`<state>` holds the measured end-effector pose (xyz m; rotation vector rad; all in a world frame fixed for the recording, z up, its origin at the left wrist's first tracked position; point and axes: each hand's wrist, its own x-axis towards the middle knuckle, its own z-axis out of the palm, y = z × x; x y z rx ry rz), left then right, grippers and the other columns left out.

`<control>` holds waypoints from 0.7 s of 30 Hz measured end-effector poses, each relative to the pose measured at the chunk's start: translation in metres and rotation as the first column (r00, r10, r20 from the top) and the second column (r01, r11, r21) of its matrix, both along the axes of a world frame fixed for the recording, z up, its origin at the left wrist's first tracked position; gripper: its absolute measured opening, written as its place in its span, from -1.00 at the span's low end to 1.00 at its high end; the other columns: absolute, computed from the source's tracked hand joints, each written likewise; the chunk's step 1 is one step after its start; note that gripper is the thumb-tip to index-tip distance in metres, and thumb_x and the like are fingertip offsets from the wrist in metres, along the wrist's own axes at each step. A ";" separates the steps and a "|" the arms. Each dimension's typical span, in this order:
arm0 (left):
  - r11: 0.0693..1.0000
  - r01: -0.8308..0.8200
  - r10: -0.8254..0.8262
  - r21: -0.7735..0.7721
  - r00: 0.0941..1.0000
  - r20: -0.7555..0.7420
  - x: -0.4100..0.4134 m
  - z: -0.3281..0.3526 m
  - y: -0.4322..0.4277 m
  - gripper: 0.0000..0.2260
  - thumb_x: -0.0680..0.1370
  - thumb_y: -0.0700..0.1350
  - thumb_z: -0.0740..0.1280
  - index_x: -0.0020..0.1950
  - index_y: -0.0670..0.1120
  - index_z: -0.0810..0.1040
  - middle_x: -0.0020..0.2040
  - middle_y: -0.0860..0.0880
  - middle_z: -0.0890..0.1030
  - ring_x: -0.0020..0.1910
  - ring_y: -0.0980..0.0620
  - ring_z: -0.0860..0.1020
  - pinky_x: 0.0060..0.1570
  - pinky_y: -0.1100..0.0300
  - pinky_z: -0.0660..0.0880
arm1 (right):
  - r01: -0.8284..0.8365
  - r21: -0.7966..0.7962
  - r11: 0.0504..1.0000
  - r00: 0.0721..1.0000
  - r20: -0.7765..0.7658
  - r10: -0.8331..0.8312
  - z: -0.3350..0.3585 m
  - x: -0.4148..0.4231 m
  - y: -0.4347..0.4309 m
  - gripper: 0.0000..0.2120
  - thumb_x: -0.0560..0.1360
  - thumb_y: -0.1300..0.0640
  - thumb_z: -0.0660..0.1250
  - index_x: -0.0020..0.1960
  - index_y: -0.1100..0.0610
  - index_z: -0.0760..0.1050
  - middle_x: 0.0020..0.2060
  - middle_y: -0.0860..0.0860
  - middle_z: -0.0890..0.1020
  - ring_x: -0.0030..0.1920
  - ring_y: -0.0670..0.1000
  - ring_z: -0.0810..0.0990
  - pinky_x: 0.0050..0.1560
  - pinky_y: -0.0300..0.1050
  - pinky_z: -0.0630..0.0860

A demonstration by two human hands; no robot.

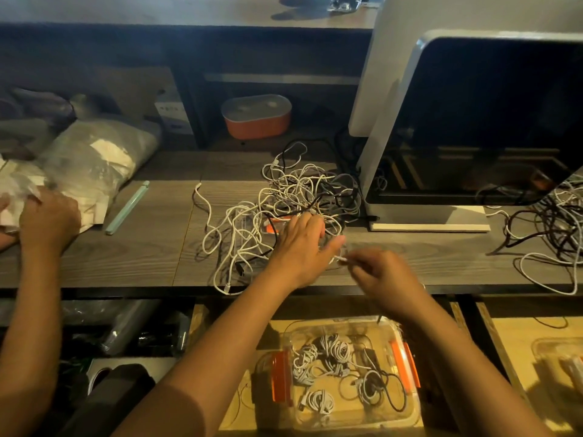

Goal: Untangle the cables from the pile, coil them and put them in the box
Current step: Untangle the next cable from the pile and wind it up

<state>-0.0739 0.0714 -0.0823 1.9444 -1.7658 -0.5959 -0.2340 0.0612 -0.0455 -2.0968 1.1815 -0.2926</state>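
Two hands busy: left hand point(299, 244) flat on pile point(293, 197) on counter point(142, 253); right hand point(385, 279) pinches cable end point(342, 259). Cables look light, limp, snaggy, so lead by the plug. Box point(400, 414) below.

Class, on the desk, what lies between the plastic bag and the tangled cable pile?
In the head view, a slim pale-green strip lies between the plastic bag and the cable pile; otherwise the desk there is bare.
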 end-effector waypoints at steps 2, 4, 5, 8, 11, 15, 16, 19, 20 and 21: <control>0.997 0.065 -0.065 0.050 0.998 0.005 0.002 -0.005 0.006 -0.66 0.55 0.24 0.10 -0.07 -0.04 0.33 -0.01 0.01 0.37 0.00 0.03 0.30 0.01 0.12 0.28 | 0.111 -0.064 0.992 0.992 0.071 -0.107 0.008 -0.008 -0.010 -0.82 0.55 0.20 0.27 0.10 0.04 0.57 -0.15 -0.17 0.56 -0.11 -0.20 0.52 -0.06 -0.28 0.48; 0.987 0.151 -0.152 0.058 0.988 0.011 0.001 -0.009 0.013 -0.67 0.54 0.23 0.17 -0.08 -0.04 0.37 -0.02 0.01 0.41 0.01 0.03 0.35 0.01 0.10 0.30 | 0.177 -0.076 0.981 0.980 0.105 -0.168 0.013 -0.014 -0.018 -0.80 0.54 0.22 0.28 0.13 0.09 0.58 -0.09 -0.10 0.57 -0.05 -0.13 0.53 -0.01 -0.21 0.48; 0.980 0.184 -0.184 0.071 0.983 0.004 -0.001 -0.010 0.017 -0.73 0.55 0.17 0.22 -0.06 -0.04 0.40 -0.03 0.00 0.45 0.01 0.01 0.40 0.00 0.09 0.34 | 0.186 -0.082 0.979 0.979 0.097 -0.178 0.014 -0.015 -0.022 -0.80 0.54 0.22 0.29 0.13 0.09 0.58 -0.08 -0.10 0.56 -0.03 -0.11 0.53 -0.02 -0.22 0.46; 0.946 0.186 -0.197 0.267 0.980 0.018 -0.004 -0.012 0.024 -0.77 0.63 -0.07 0.17 0.25 0.02 0.49 0.08 -0.08 0.56 -0.05 -0.06 0.54 -0.03 -0.01 0.50 | 0.229 -0.128 0.965 0.971 0.100 -0.217 0.017 -0.018 -0.031 -0.79 0.53 0.20 0.30 0.14 0.11 0.58 -0.07 -0.12 0.54 -0.02 -0.12 0.50 -0.04 -0.24 0.41; 0.913 0.205 -0.133 0.353 0.967 -0.217 -0.001 -0.008 0.026 -0.72 0.65 -0.14 0.10 0.28 0.00 0.51 0.17 -0.08 0.56 0.02 -0.04 0.54 0.04 0.11 0.46 | 0.284 -0.100 0.954 0.956 0.108 -0.274 0.016 -0.021 -0.037 -0.78 0.54 0.16 0.30 0.16 0.13 0.58 -0.08 -0.08 0.54 -0.05 -0.11 0.48 -0.04 -0.19 0.39; 0.958 0.208 0.080 0.196 0.466 -0.881 -0.008 0.016 0.030 -0.66 0.64 -0.31 0.04 0.38 -0.10 0.34 0.25 -0.01 0.48 0.26 0.11 0.43 0.24 0.28 0.39 | 0.338 0.043 0.940 0.937 0.078 -0.341 0.004 -0.019 -0.038 -0.77 0.57 0.12 0.25 0.16 0.17 0.57 -0.14 -0.05 0.58 -0.16 -0.05 0.50 -0.16 -0.14 0.43; 0.972 0.183 0.084 0.150 0.328 -0.941 -0.009 0.020 0.030 -0.63 0.63 -0.33 0.02 0.40 -0.09 0.31 0.30 0.02 0.45 0.31 0.14 0.39 0.29 0.28 0.34 | 0.330 0.090 0.940 0.941 0.052 -0.335 -0.001 -0.016 -0.035 -0.78 0.57 0.12 0.23 0.14 0.16 0.57 -0.18 -0.03 0.57 -0.20 -0.05 0.50 -0.21 -0.15 0.43; 0.990 0.143 -0.039 -0.009 0.209 -0.977 -0.015 0.033 0.024 -0.64 0.64 -0.26 -0.02 0.41 -0.07 0.30 0.37 0.10 0.41 0.43 0.16 0.27 0.41 0.20 0.16 | 0.242 0.190 0.951 0.970 -0.025 -0.242 -0.013 0.000 -0.020 -0.80 0.60 0.10 0.19 0.07 0.11 0.57 -0.26 -0.03 0.54 -0.28 -0.09 0.47 -0.28 -0.22 0.37; 0.994 0.099 -0.071 -0.050 0.230 -0.971 -0.019 0.035 0.020 -0.67 0.65 -0.23 -0.02 0.34 -0.04 0.37 0.31 0.12 0.48 0.41 0.15 0.30 0.40 0.17 0.15 | 0.177 0.205 0.963 0.984 -0.045 -0.172 -0.016 0.007 -0.014 -0.80 0.60 0.09 0.17 0.06 0.09 0.56 -0.27 -0.03 0.54 -0.29 -0.10 0.48 -0.27 -0.23 0.38; 0.998 0.015 -0.062 -0.060 0.237 -0.970 -0.023 0.038 0.015 -0.71 0.66 -0.21 -0.01 0.23 -0.03 0.44 0.16 0.12 0.58 0.33 0.12 0.41 0.38 0.15 0.21 | 0.100 0.216 0.971 0.994 -0.064 -0.088 -0.017 0.014 -0.009 -0.79 0.61 0.07 0.16 0.04 0.08 0.56 -0.27 -0.04 0.54 -0.30 -0.12 0.48 -0.26 -0.24 0.38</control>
